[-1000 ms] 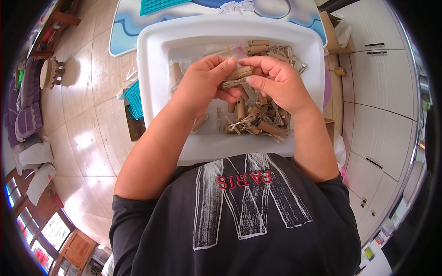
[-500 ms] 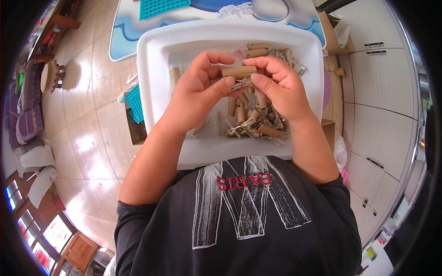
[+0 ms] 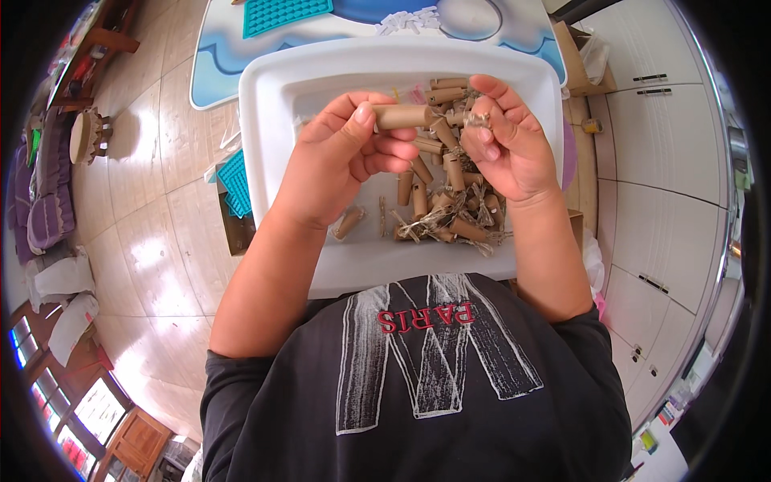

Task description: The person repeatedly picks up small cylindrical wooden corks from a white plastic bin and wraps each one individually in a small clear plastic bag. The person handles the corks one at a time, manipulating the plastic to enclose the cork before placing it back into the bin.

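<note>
My left hand (image 3: 333,157) grips a brown cardboard tube (image 3: 405,117) between thumb and fingers, holding it sideways above a white plastic bin (image 3: 255,173). To its right, my right hand (image 3: 522,153) is raised with the fingertips pinched on a small bundle of straw-coloured twine (image 3: 476,120). Whether the twine is joined to the tube cannot be made out. Under both hands lies a pile of similar tubes (image 3: 454,173), many with frayed twine at their ends. One loose tube (image 3: 348,222) rests nearer me, left of the pile.
Behind the bin is a blue-and-white table (image 3: 217,76) with a turquoise grid tray (image 3: 287,14) and several white strips (image 3: 409,21). More turquoise trays (image 3: 234,185) stand left of the bin. An open cardboard box (image 3: 578,60) and white cabinets (image 3: 654,136) are at the right.
My hands have moved apart. The right hand has shifted right and turned with twine in its fingers, while the left keeps the tube, now further left.
</note>
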